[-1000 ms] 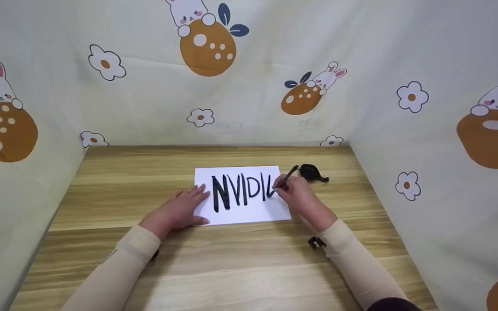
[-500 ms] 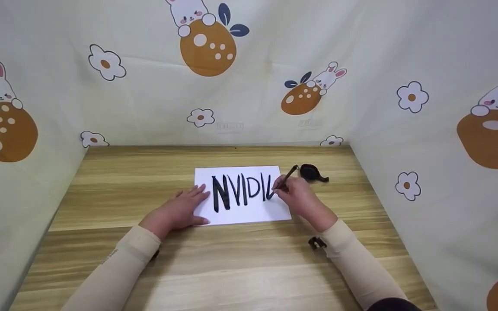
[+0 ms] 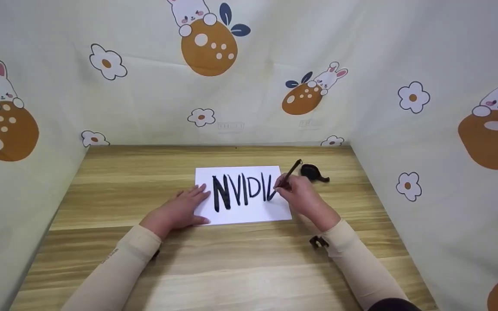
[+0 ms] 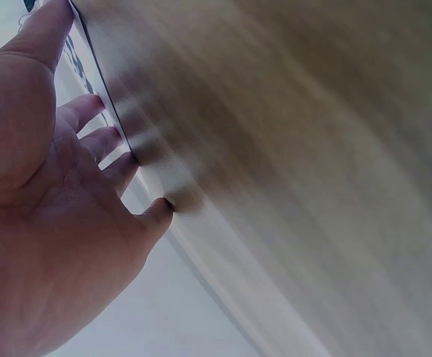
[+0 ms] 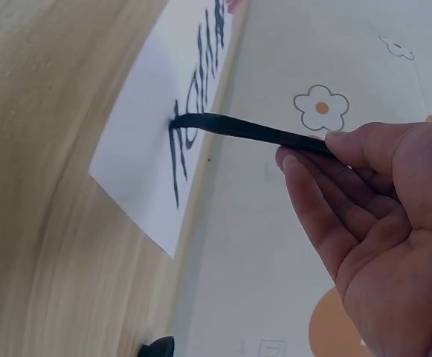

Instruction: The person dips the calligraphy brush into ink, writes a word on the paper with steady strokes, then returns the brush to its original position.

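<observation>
A white sheet of paper (image 3: 249,218) lies on the wooden table, bearing bold black letters that read NVIDI and a further slanted stroke (image 3: 269,188). My left hand (image 3: 180,209) rests flat on its left edge, fingers spread; the left wrist view shows the fingertips along that edge. In my right hand (image 3: 299,192), thumb and fingers pinch a dark writing brush (image 5: 253,131) with a small loop at its upper end. The right wrist view has the brush tip at the paper, where the black strokes end. In the head view the right hand hides that tip.
Just beyond the right hand, a small black dish (image 3: 311,172) with a curved spout or handle stands on the table (image 3: 249,268). Pale fabric walls (image 3: 154,99) printed with rabbits and flowers enclose the table at the back and both sides.
My right hand has shifted slightly to the right and the brush's upper end has risen. The slanted stroke reaches slightly lower than a second ago. My left hand stays in place.
</observation>
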`<state>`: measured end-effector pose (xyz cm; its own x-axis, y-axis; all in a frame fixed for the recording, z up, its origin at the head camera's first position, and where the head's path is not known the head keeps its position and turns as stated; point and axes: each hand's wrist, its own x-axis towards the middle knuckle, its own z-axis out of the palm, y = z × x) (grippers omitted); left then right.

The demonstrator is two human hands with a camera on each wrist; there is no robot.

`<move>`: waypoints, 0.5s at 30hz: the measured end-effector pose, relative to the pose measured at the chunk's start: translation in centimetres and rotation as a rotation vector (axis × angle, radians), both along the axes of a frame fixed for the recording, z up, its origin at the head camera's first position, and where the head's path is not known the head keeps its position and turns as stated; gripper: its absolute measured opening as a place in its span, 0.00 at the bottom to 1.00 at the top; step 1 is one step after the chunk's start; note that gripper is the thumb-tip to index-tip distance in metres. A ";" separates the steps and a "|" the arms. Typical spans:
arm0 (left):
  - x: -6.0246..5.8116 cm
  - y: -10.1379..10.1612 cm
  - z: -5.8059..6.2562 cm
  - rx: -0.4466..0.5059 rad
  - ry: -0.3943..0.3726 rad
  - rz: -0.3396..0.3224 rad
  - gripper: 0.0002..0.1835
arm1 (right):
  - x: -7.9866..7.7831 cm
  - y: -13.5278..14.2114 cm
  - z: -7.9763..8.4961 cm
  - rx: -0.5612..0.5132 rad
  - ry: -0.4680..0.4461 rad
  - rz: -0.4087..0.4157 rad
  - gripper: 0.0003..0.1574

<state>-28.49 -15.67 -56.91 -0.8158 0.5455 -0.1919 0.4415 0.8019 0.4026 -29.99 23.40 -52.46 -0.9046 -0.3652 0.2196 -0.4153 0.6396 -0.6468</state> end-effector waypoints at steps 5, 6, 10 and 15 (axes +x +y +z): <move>-0.1 0.1 -0.1 -0.004 0.009 -0.004 0.50 | -0.2 0.3 0.9 -0.067 0.004 -0.020 0.03; -0.2 0.1 -0.2 -0.002 0.012 -0.007 0.50 | -0.3 0.4 1.1 -0.074 0.010 -0.024 0.03; -0.3 0.1 -0.4 -0.006 0.008 -0.007 0.50 | -0.7 0.7 1.4 -0.091 0.030 -0.046 0.04; -0.2 0.1 -0.5 -0.007 0.003 -0.002 0.51 | -1.6 0.9 1.2 -0.132 0.068 -0.118 0.03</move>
<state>-28.74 -15.62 -57.36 -0.8152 0.5460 -0.1931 0.4444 0.8035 0.3960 -31.64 24.30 -51.27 -0.9208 -0.2218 0.3208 -0.3883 0.5976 -0.7015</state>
